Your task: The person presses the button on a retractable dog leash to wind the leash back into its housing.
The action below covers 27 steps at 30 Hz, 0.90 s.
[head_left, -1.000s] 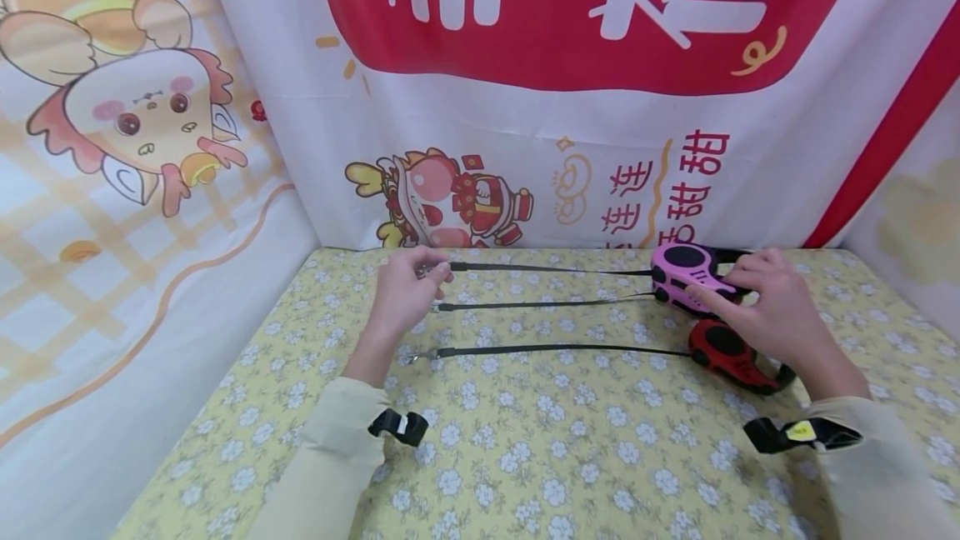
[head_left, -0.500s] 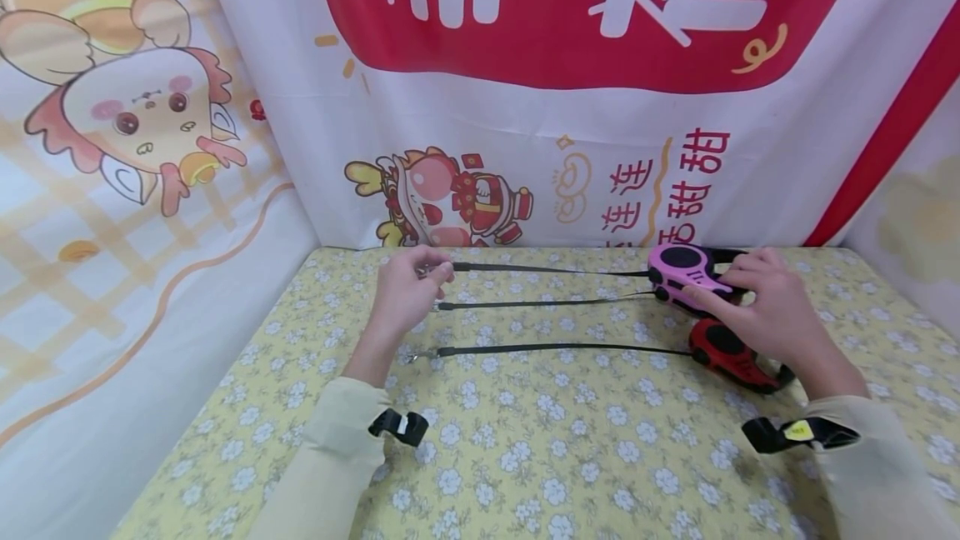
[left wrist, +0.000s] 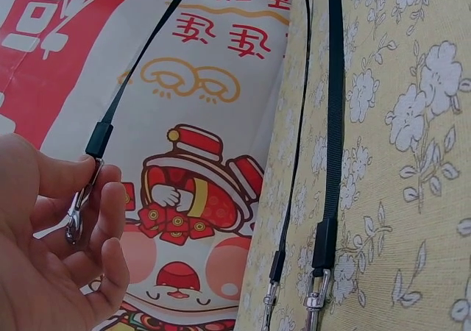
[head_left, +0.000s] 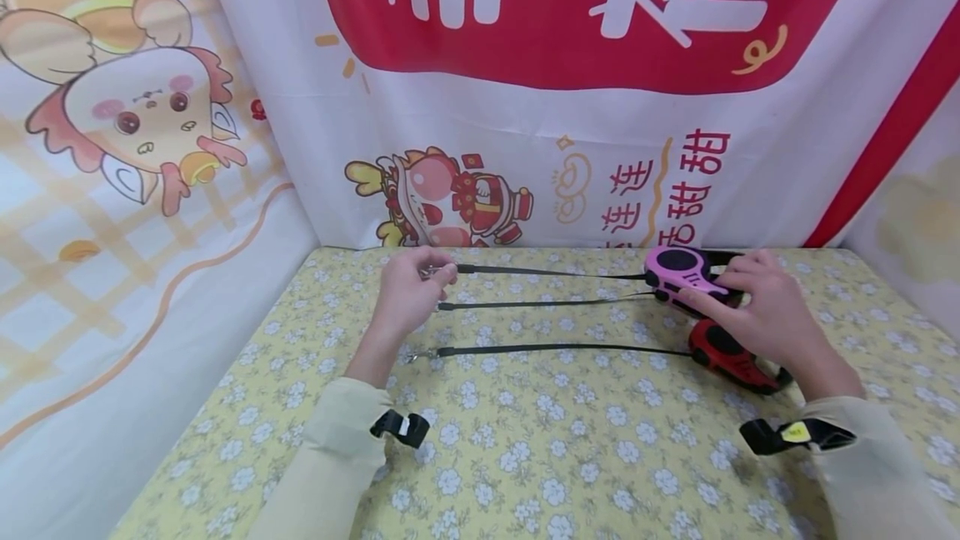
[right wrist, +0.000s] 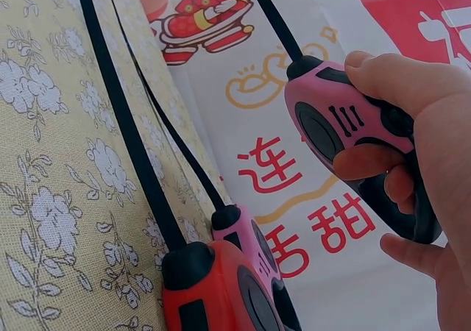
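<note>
A pink retractable dog leash (head_left: 673, 265) with black trim is held by its body in my right hand (head_left: 772, 307). Its black strap runs left to my left hand (head_left: 408, 288), where thumb and fingers pinch the metal snap hook (left wrist: 79, 206) at its end. In the right wrist view the held leash hangs above a second pink leash (right wrist: 254, 235), which lies beside a red leash (right wrist: 217, 287). Both lying leashes have their straps drawn out to the left, roughly parallel. Their snap hooks (left wrist: 315, 301) rest on the cloth near my left hand.
A yellow floral cloth (head_left: 525, 440) covers the table. Behind it hangs a white printed sheet (head_left: 480, 115) with red lettering, and another printed sheet (head_left: 247, 273) closes the left side. Black straps (head_left: 401, 427) circle both sleeves at the wrists.
The held pink leash has shifted slightly left with my right hand. My left hand has edged a little to the right, still pinching the hook.
</note>
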### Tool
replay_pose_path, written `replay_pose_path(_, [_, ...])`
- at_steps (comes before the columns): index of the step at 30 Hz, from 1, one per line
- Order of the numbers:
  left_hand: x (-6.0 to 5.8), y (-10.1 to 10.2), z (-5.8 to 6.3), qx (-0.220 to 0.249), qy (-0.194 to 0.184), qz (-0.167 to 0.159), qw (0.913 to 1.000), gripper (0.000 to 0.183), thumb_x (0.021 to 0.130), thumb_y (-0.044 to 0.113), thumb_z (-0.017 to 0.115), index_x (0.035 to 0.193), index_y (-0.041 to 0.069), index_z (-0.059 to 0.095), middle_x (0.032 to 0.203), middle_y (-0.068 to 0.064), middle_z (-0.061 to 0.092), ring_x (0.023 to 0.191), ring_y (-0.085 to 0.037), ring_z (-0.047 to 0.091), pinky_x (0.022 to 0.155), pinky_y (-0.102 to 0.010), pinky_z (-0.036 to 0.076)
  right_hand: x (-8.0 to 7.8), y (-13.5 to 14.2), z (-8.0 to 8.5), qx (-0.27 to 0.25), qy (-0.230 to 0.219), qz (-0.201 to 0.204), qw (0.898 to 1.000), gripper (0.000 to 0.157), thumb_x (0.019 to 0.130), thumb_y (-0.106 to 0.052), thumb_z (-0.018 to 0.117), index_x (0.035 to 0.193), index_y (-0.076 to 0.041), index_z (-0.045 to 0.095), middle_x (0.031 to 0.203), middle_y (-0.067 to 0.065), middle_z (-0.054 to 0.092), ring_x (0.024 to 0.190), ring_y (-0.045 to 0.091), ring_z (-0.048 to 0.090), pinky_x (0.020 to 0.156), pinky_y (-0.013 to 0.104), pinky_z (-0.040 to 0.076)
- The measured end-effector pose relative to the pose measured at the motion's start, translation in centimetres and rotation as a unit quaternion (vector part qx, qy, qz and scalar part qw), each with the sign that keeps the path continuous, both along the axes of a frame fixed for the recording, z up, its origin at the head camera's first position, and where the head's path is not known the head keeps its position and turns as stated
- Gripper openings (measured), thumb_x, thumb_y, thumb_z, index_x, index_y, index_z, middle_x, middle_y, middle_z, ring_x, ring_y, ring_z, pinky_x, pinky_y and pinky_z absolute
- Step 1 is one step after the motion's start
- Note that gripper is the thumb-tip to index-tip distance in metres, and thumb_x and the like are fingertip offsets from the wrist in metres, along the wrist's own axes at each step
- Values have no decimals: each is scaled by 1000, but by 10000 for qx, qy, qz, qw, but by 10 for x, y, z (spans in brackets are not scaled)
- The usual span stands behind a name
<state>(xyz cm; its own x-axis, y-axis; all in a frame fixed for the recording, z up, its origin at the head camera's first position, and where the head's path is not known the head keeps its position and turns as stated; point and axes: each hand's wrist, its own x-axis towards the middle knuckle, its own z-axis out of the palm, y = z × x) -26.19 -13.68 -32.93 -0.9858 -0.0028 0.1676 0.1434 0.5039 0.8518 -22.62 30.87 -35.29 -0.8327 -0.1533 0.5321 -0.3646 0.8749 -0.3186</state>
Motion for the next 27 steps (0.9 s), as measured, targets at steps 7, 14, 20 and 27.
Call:
replay_pose_path(7, [0, 0, 0, -43, -70, 15, 10000, 15, 106, 24, 67, 115, 14, 73, 107, -7, 77, 84, -25, 74, 67, -32, 56, 1, -2, 0, 71, 18, 9, 10000, 49, 86, -41, 88, 99, 6, 80, 96, 21, 70, 102, 31, 47, 80, 49, 40])
replay_pose_path(14, [0, 1, -1, -48, -54, -28, 10000, 14, 106, 24, 67, 114, 15, 74, 106, -8, 77, 85, -29, 74, 65, -32, 56, 1, -4, -1, 83, 73, 40, 9999, 48, 87, -40, 87, 98, 7, 80, 99, 24, 71, 103, 33, 49, 82, 53, 41])
replay_pose_path(20, [1, 2, -1, -19, -99, -61, 9999, 15, 106, 25, 67, 114, 15, 74, 108, -7, 78, 92, -38, 75, 68, -31, 56, -1, -4, -3, 86, 312, 180, 9993, 43, 86, -37, 89, 90, 5, 80, 93, 21, 71, 99, 31, 49, 80, 50, 39])
replay_pose_path(27, [1, 3, -1, -60, -73, -54, 9999, 15, 106, 25, 67, 114, 15, 74, 108, -8, 78, 87, -33, 74, 67, -31, 56, 0, -6, -2, 147, 418, 224, 9988, 38, 83, -33, 90, 86, 4, 79, 88, 17, 70, 94, 27, 47, 78, 45, 37])
